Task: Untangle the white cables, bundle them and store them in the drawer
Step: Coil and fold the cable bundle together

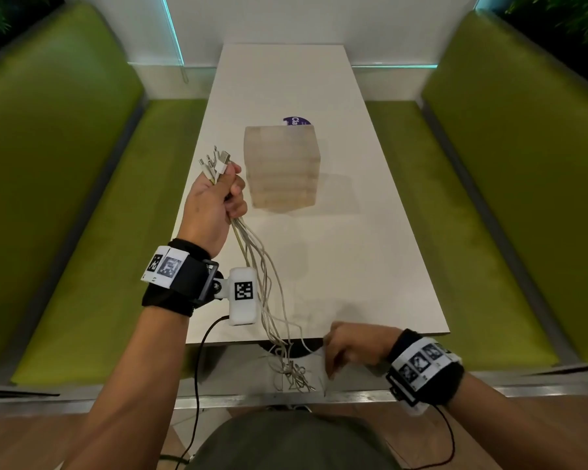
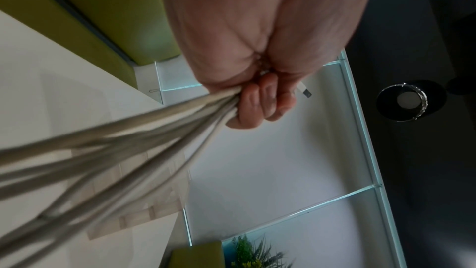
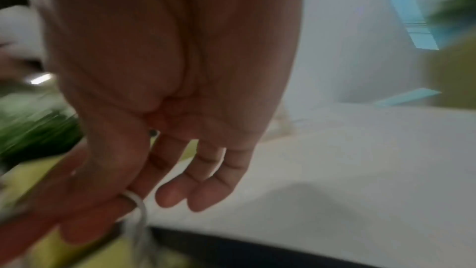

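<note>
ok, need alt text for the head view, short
A person's left hand grips a bunch of white cables raised above a white table, plugs up, loose ends hanging past the near edge. The right hand, blurred, is at the dangling ends. A small wooden drawer unit stands mid-table between green benches.

The left hand (image 1: pixel 214 198) is raised in a fist at centre left of the head view, clenching a bunch of cables (image 1: pixel 258 266). The right hand (image 1: pixel 350 347), lower right, pinches one strand between thumb and forefinger, other fingers (image 3: pixel 201 186) loosely extended.
</note>
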